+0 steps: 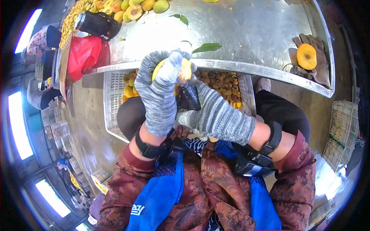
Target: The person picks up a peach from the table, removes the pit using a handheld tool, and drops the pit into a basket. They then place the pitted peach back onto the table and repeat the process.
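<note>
yellow fruit (186,71)'s by the metal table (250,30)'s near edge, cupped in the left hand (158,96)'s curled fingers, so that hand's nearest; looks roundish, can't call a long axis. Right hand (219,111)'s fingers wrap a black handle (189,96) just nearer the body. Count: one held fruit, one handle, two hands, one cut fruit (306,56) on a brown glove (323,67)
</note>
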Demonstrator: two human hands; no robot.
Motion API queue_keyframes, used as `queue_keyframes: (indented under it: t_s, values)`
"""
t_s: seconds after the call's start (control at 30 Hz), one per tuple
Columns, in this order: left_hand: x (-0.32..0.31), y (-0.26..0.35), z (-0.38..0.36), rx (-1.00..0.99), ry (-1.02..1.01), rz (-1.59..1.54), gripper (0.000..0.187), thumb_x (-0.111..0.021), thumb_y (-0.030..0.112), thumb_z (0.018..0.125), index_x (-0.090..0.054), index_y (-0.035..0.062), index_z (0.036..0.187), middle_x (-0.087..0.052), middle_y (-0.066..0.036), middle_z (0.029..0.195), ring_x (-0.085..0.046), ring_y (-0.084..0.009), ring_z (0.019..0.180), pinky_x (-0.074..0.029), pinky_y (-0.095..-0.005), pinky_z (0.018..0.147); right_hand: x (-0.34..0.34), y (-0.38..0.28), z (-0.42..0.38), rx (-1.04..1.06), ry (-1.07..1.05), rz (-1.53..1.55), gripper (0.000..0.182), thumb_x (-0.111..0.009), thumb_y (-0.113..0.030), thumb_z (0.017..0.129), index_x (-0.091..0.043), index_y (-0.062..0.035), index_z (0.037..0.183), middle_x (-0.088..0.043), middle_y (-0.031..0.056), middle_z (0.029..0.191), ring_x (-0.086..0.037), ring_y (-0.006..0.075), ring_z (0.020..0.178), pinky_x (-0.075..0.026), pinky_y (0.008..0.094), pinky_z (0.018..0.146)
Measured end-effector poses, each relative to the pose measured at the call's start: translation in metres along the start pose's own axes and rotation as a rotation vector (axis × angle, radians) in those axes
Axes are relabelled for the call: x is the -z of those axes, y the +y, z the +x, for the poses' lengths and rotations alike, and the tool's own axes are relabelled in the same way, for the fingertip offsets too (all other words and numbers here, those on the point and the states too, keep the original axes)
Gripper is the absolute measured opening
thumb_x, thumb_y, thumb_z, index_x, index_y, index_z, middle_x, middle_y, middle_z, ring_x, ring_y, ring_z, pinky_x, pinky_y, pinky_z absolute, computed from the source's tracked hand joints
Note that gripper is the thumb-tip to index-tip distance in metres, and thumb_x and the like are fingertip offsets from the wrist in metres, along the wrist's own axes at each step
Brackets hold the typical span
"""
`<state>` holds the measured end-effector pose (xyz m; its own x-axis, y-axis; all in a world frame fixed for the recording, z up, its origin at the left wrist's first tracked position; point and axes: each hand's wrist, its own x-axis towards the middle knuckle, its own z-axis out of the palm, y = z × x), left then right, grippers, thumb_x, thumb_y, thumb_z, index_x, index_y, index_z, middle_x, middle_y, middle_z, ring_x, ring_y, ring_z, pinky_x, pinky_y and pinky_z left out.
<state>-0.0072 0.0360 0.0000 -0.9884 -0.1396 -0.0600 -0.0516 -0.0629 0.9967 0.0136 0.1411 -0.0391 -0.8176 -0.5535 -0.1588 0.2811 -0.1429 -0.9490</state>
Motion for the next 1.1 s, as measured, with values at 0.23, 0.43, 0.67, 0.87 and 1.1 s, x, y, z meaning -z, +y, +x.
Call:
queue_keyframes:
  t_s: [0.23, 0.43, 0.67, 0.87, 1.1]
  values:
    - [0.005, -0.009, 0.003, -0.119, -0.062, 0.024, 0.018, -0.061, 0.005, 0.078, -0.057, -0.0006, 0.095, -0.062, -0.011, 0.085, -0.061, -0.0143, 0.072, -0.052, -0.0257, 0.06, 0.005, -0.012, -0.01, -0.091, -0.048, 0.088, 0.046, -0.067, -0.012, 0.074, -0.045, 0.0021, 0.111, -0.056, 0.0049, 0.097, -0.049, 0.0102, 0.089, -0.043, 0.0258, 0.079]
    - [0.021, -0.018, 0.012, -0.353, -0.154, 0.251, 0.025, -0.064, 0.006, 0.076, -0.055, 0.0005, 0.099, -0.063, -0.011, 0.089, -0.061, -0.0158, 0.076, -0.052, -0.0264, 0.064, 0.013, -0.024, -0.012, -0.261, -0.161, 0.331, 0.037, -0.067, -0.015, 0.073, -0.051, -0.0002, 0.103, -0.059, 0.0027, 0.08, -0.054, 0.0067, 0.065, -0.046, 0.0209, 0.055]
    - [0.011, -0.008, 0.001, -0.224, -0.132, 0.105, 0.024, -0.055, 0.015, 0.082, -0.053, -0.0023, 0.097, -0.06, -0.016, 0.09, -0.061, -0.0207, 0.074, -0.052, -0.0311, 0.062, -0.003, 0.021, -0.006, 0.142, 0.104, -0.13, 0.046, -0.067, -0.014, 0.074, -0.045, 0.0012, 0.111, -0.057, 0.0055, 0.092, -0.053, 0.0078, 0.074, -0.046, 0.0206, 0.06]
    - [0.016, -0.007, 0.002, -0.059, -0.181, 0.056, 0.019, -0.061, 0.007, 0.079, -0.055, 0.0008, 0.096, -0.061, -0.012, 0.086, -0.061, -0.0164, 0.074, -0.053, -0.0269, 0.06, 0.011, -0.021, -0.014, -0.323, -0.181, 0.251, 0.047, -0.068, -0.016, 0.073, -0.045, -0.0002, 0.111, -0.056, 0.0029, 0.091, -0.052, 0.0069, 0.072, -0.046, 0.0207, 0.06]
    - [0.014, -0.008, 0.002, -0.016, -0.182, 0.177, 0.022, -0.054, 0.015, 0.083, -0.054, -0.001, 0.097, -0.061, -0.015, 0.087, -0.06, -0.0204, 0.072, -0.052, -0.0308, 0.06, 0.008, -0.021, -0.016, -0.545, -0.195, 0.278, 0.04, -0.067, -0.014, 0.074, -0.049, -0.0018, 0.108, -0.058, 0.0017, 0.088, -0.051, 0.0057, 0.073, -0.045, 0.0216, 0.062]
